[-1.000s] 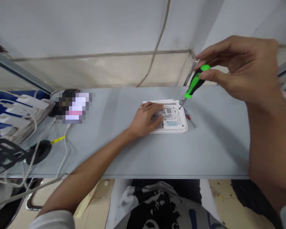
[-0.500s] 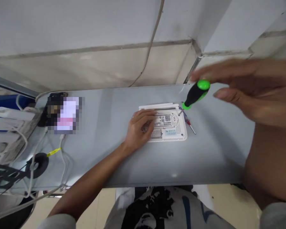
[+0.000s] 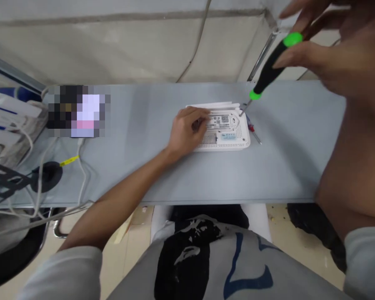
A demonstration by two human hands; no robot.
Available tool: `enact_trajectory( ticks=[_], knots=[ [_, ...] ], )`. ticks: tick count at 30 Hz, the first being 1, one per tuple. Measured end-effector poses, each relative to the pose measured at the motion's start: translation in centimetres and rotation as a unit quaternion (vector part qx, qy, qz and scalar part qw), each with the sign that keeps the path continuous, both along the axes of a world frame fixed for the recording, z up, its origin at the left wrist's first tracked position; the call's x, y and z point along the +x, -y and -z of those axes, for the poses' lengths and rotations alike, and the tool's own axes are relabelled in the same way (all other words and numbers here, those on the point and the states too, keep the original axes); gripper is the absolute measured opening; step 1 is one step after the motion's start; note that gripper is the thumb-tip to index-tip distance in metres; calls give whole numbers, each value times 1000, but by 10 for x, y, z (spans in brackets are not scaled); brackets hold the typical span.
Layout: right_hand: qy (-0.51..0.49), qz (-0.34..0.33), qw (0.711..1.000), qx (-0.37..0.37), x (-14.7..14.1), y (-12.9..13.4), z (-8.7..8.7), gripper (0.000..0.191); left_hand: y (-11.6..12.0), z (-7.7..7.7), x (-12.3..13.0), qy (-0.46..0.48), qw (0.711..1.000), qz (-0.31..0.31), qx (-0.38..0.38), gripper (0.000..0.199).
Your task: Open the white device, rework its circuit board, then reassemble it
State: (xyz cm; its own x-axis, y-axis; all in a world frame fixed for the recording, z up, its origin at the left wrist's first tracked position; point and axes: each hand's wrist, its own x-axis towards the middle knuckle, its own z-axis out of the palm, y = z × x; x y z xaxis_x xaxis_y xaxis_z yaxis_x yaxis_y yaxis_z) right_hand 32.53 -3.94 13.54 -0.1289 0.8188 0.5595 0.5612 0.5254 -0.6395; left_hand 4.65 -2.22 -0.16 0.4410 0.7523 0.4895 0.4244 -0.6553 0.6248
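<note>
A white router (image 3: 229, 144) lies upside down on the table, its label and vent holes facing up and its antennas folded along the far edge. My left hand (image 3: 187, 129) is closed over its left end with the fingers bent. At upper right, my right hand (image 3: 326, 54) pinches the top of a black and green screwdriver (image 3: 270, 68) between thumb and fingers. The screwdriver leans to the right, its tip at the router's far right corner; the exact contact is too small to see. A smaller screwdriver with a red collar (image 3: 251, 128) lies partly hidden beside the router.
The grey table (image 3: 137, 166) runs along a wall. On the left are a phone with a lit, blurred screen (image 3: 86, 112), white cables (image 3: 83, 166), a black round base (image 3: 48, 177) and several white plugs or adapters (image 3: 6, 137). A cable (image 3: 197, 46) hangs down the wall.
My right hand's fingers have gone from loosely spread around the screwdriver to closed on its handle end. The view has tilted downward. My left hand stays on the router.
</note>
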Motion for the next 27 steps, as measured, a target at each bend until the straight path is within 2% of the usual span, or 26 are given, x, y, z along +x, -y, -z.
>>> enact_trajectory(
  ticks=[1, 3, 6, 9, 11, 15, 18, 22, 24, 27],
  knots=[
    [36, 6, 999, 40, 1, 1, 0, 47, 0, 0, 1, -4, 1000, -3, 0, 19],
    [67, -33, 995, 63, 1, 3, -3, 45, -1, -1, 3, -13, 1000, -11, -1, 21],
    [27, -90, 994, 47, 0, 7, -10, 34, -3, -1, 4, -16, 1000, -12, 2, 22],
    [24, -39, 997, 57, -1, 8, -13, 33, -4, 1, 3, -10, 1000, -1, 15, 23],
    [57, -35, 997, 49, -1, 8, -14, 33, -5, 1, 4, -6, 1000, 3, 20, 24],
    [73, -114, 990, 26, -1, 9, -14, 32, -5, 0, 5, -14, 1000, -10, 1, 24],
    [61, -68, 995, 41, -2, 6, -13, 33, -3, -3, 4, -13, 1000, -10, -3, 23],
    [152, 14, 986, 68, -5, 1, -13, 23, -2, -5, 2, -7, 1000, -5, 7, 23],
    [171, -7, 984, 58, -4, 1, -14, 20, -2, -5, 1, -8, 1000, -2, 7, 23],
    [133, -69, 988, 24, -2, 6, -15, 16, -2, -4, 2, -3, 1000, -1, 6, 23]
  ],
)
